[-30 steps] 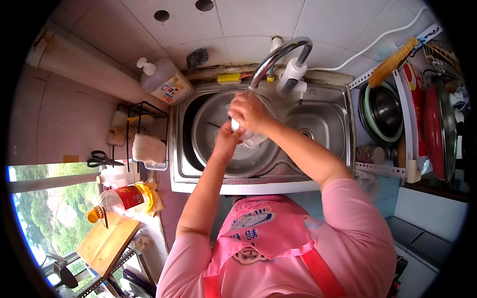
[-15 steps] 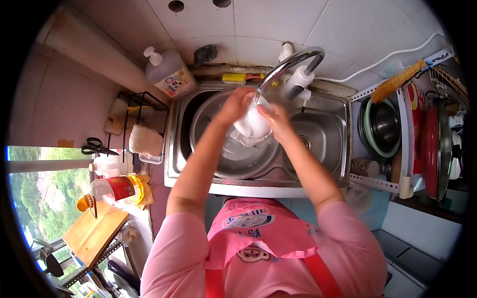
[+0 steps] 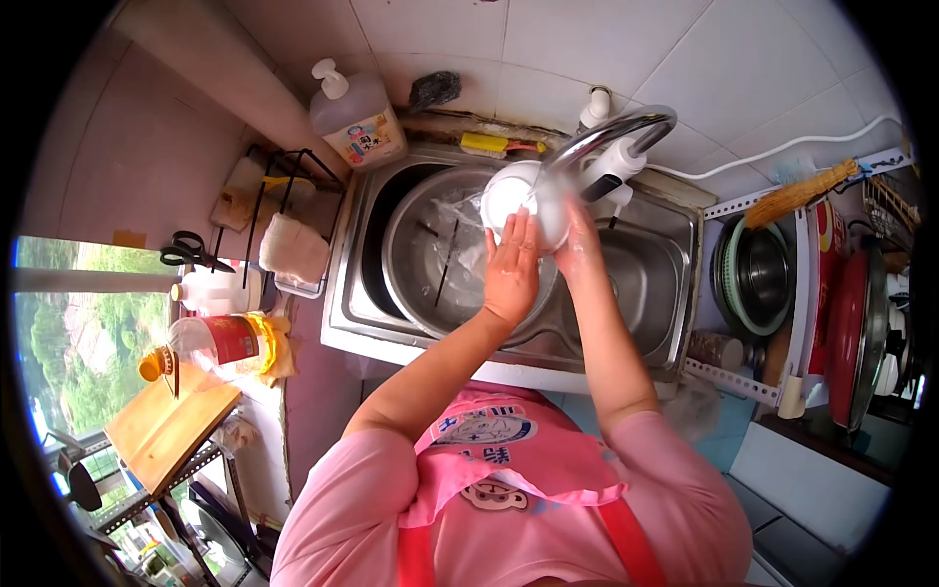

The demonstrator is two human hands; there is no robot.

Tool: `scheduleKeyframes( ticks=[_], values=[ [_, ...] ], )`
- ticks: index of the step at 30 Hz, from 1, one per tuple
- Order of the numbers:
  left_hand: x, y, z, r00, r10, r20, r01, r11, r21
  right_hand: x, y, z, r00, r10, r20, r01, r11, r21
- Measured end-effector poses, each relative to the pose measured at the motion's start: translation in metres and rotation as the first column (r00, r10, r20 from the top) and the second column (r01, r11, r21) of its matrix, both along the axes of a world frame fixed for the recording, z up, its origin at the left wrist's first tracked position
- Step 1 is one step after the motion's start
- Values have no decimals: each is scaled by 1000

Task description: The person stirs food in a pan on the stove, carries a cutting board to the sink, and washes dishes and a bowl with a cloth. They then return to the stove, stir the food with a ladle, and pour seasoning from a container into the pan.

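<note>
One round white bowl (image 3: 509, 191), without a long axis, tilts under the faucet (image 3: 599, 133), faucetward of the left hand (image 3: 514, 279), whose fingers lie flat and together against it, while the right hand (image 3: 579, 247) is nearer the faucet, its blurred fingers' hold unclear.

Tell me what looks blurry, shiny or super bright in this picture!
Head view: the bare right hand has blurry fingertips at the round white bowl; head view: the curved silver metal tap gleams; head view: the bright rectangular window shows glaring patches.
</note>
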State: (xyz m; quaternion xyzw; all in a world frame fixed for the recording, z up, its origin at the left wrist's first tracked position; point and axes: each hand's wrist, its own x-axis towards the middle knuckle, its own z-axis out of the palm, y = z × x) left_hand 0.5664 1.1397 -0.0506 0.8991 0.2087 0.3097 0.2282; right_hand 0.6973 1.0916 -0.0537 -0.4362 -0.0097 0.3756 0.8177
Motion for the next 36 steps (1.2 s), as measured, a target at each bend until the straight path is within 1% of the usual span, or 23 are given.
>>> scheduleKeyframes(
  ticks=[3, 4, 8, 11, 13, 14, 15, 17, 19, 21, 22, 23, 25, 26, 27, 29, 30, 31, 32, 33, 34, 35, 36],
  values=[
    [18, 23, 12, 996, -36, 86, 43, 995, -87, -15, 2, 11, 1000, 2, -6, -2, 1000, -6],
    [19, 35, 13, 996, -76, 38, 81, 988, -135, -14, 4, 2, 1000, -17, -26, 18, 999, 43],
    [12, 22, -3, 997, 76, 31, -64, 957, -284, -10, 8, 2, 999, -52, 4, 52, 999, 13],
    [16, 2, -6, 979, 192, -72, -204, 953, -225, -21, 6, 7, 1000, 11, 19, -11, 1000, -8],
    [21, 3, 12, 994, 107, -35, -107, 994, 2, -22, 3, -2, 998, 61, 21, -60, 998, -35],
    [25, 10, 17, 995, 73, -71, -66, 993, 93, -27, 5, -2, 998, 46, -33, -45, 999, 29],
    [28, 16, 23, 995, 72, -71, -65, 994, 92, -31, 4, -1, 995, 33, -90, -25, 996, 90],
    [39, 36, 34, 975, -117, -190, 145, 979, 141, -27, 3, -3, 990, 12, -143, 4, 994, 109],
    [51, 72, 41, 925, -293, -242, 273, 955, -113, -28, -1, 1, 992, 87, -87, -76, 990, 121],
    [60, 98, 66, 832, -333, -444, 73, 859, -507, -24, -3, -14, 996, 69, -55, -66, 996, 62],
    [59, 102, 48, 939, -281, -199, 111, 794, -598, -21, -2, -15, 999, -12, -48, 12, 1000, 5],
    [61, 96, 31, 940, -280, -197, 112, 795, -596, -18, 1, -15, 995, -94, -36, 92, 995, -47],
    [53, 70, 37, 998, -16, 62, 22, 995, -101, -16, 3, -4, 997, -78, -17, 78, 997, -28],
    [47, 63, 48, 992, -97, 81, 87, 989, 119, -18, 0, 9, 1000, -12, -1, 13, 999, 36],
    [48, 67, 54, 992, -99, 82, 89, 989, 120, -20, -2, 18, 998, 54, 19, -55, 994, 97],
    [54, 85, 59, 837, -532, -130, 530, 846, -48, -21, -6, 12, 998, 49, -38, -45, 994, 104],
    [63, 100, 45, 753, -651, -95, 644, 759, -101, -25, -8, 18, 996, 93, 6, -94, 991, 100],
    [63, 110, 44, 754, -651, -95, 643, 759, -100, -28, -10, 23, 989, 138, 50, -142, 985, 93],
    [60, 120, 43, 775, -629, -63, 538, 708, -457, -32, -10, 25, 994, 100, 34, -102, 994, 49],
    [55, 127, 43, 801, -598, -42, 369, 547, -752, -31, -9, 20, 994, 103, 36, -105, 993, 48],
    [45, 130, 40, 827, -546, 131, 389, 389, -835, -28, -5, 13, 995, 87, 44, -90, 993, 73],
    [38, 123, 35, 827, -546, 131, 389, 389, -835, -25, -2, 8, 996, 70, 49, -74, 992, 99],
    [30, 113, 23, 889, -311, 337, 424, 278, -862, -25, 0, 14, 996, 71, 48, -75, 992, 98]
  ],
)
